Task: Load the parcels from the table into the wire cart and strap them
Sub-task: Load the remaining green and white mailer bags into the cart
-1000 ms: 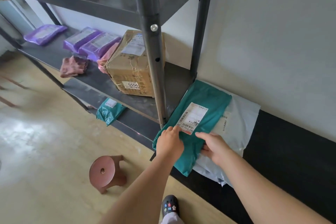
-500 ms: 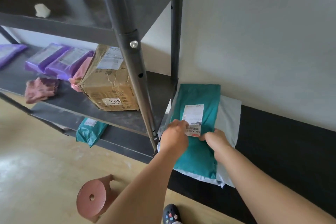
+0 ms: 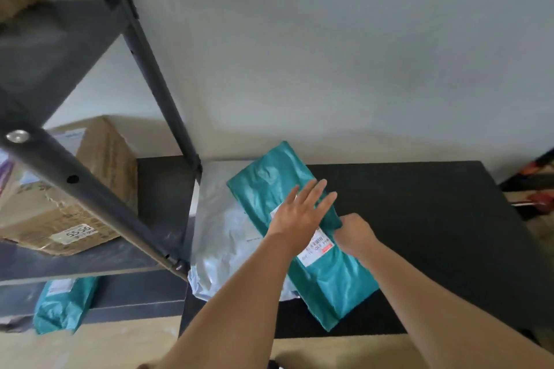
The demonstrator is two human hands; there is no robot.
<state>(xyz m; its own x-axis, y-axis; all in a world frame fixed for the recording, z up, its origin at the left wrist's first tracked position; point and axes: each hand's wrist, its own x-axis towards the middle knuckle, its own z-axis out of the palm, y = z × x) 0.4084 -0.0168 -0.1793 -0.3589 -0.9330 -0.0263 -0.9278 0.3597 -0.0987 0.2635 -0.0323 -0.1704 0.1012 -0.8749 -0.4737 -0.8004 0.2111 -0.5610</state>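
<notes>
a teal parcel (image 3: 329, 278), a soft plastic mailer with a white shipping label (image 3: 316, 249) on top, lies slantwise on a black table (image 3: 434, 234), its near corner close to the front edge. its left part overlaps a pale grey parcel (image 3: 224, 234) lying flat beneath it on the same table.

the person's left hand (image 3: 296, 213) lies flat on top of the teal parcel, fingers straight and spread wide, holding nothing; it seems to be steadying the slippery bag. the right hand (image 3: 355, 229) is at the parcel's right edge with fingers curled round it, apparently taking a grip so the top parcel can be lifted off the one underneath. both forearms reach in from the bottom of the view.

to the left, touching the table's end, stands a dark metal rack (image 3: 156, 78). a cardboard box (image 3: 99, 165) with a numbered sticker sits on one shelf, and a second teal mailer (image 3: 60, 305) lies on the shelf below. a plain pale wall runs behind everything. the wire cart is not in view, so loading looks barely begun, with strapping yet to come.
</notes>
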